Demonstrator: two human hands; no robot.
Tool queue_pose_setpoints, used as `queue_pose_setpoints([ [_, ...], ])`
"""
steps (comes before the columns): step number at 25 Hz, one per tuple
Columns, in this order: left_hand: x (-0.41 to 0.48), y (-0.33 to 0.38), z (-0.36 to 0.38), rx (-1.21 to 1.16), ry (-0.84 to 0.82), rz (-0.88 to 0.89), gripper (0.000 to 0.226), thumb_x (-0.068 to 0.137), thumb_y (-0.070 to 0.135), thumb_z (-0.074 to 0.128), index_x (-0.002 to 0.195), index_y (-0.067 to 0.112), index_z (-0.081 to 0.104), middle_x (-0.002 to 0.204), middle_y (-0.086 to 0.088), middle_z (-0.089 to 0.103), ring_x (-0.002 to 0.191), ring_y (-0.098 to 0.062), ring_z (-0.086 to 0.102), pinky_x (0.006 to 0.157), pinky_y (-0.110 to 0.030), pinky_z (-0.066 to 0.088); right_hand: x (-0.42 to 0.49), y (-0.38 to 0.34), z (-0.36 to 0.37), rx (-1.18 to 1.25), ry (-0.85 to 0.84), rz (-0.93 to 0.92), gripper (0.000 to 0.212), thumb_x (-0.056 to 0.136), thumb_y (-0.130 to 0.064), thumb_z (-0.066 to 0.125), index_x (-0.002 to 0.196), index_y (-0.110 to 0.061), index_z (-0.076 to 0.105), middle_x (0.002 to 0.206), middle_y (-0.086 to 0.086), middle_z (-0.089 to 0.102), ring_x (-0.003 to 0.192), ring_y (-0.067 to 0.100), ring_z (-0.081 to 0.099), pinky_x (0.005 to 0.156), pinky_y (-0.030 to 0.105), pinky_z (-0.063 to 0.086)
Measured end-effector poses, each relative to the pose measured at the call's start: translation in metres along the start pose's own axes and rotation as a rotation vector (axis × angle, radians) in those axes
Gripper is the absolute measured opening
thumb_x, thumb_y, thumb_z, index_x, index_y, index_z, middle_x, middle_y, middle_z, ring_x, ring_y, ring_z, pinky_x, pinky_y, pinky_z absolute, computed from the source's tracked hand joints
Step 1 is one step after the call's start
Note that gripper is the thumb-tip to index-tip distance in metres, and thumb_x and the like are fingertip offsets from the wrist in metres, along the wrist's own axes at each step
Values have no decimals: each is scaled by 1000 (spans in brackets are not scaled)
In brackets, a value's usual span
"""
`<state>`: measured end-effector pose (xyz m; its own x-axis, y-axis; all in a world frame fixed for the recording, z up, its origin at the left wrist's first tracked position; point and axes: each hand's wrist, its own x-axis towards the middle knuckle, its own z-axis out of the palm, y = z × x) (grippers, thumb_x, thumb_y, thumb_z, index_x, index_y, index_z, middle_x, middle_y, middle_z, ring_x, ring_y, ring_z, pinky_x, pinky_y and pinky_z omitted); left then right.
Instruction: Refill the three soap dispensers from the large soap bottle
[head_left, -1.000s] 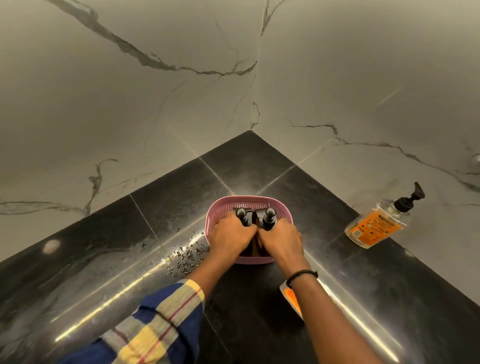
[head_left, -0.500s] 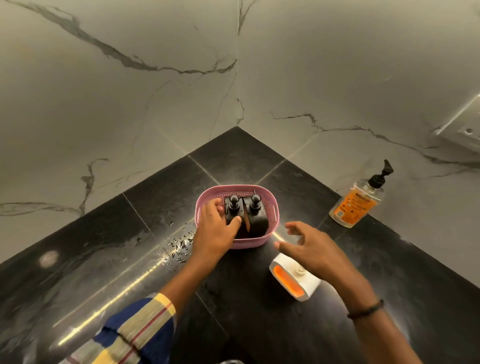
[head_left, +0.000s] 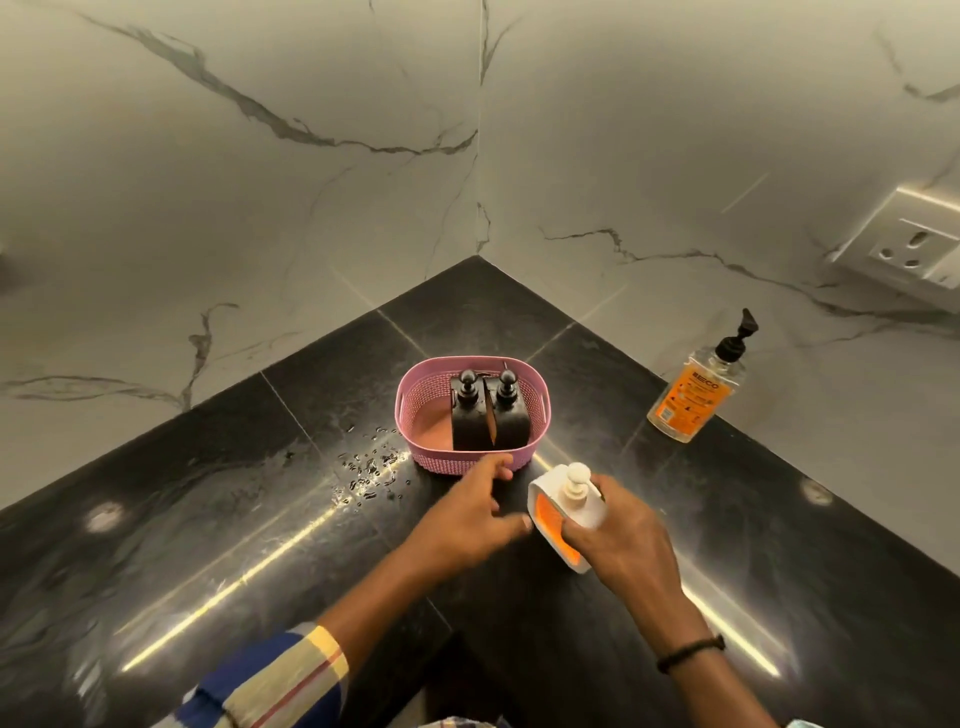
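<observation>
While two black dispensers stand upright side by side in the pink basket at the corner of the dark counter, your right hand is wrapped around the white dispenser just in front of it, fingers closed on its body below the cream pump head. Your left hand hovers beside it with fingers spread and gripping nothing, its fingertips near the basket's front rim and the thumb almost at the dispenser's orange side panel. The clear bottle of orange soap, which looks to be the supply, stands upright well apart on the right, close to the marble wall and with its black pump on. Opening this white dispenser appears to be the step in hand: keep the right hand clamped low so the body cannot spin, bring the left onto the pump collar, and twist it off straight up. Water droplets glisten on the counter to the left of the basket, so a slip is likely if you set it down there. Keep it upright and draw the pump tube out slowly to avoid drips.
</observation>
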<state>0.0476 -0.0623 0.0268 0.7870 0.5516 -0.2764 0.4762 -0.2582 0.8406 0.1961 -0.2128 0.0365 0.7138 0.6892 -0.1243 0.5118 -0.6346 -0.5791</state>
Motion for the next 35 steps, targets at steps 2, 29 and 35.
queue_pose_setpoints([
  [2, -15, 6, 6, 113, 18, 57, 120, 59, 78, 76, 154, 39, 14, 151, 23, 29, 130, 1, 39, 110, -30, 39, -2, -32, -9, 63, 67, -83, 52, 68, -70, 67, 113, -56, 44, 94, -24, 64, 74, -2, 56, 63, 17, 43],
  [29, 126, -76, -135, 688, 153, 214, 102, 54, 83, 69, 138, 36, 34, 126, 11, 42, 127, -13, 20, 107, -34, 5, 127, -42, 80, 112, -11, 61, 57, 105, -36, 47, 159, -27, 32, 169, -8, 22, 152, 15, 28, 118, 29, 25],
  [35, 114, -52, -140, 853, 36, 111, 131, 52, 89, 63, 155, 28, 11, 158, 1, 31, 144, -23, 22, 119, -45, 13, 123, -51, 60, -100, -58, 17, 65, 103, -48, 46, 160, -24, 27, 171, 0, 19, 150, 27, 30, 118, 44, 34],
])
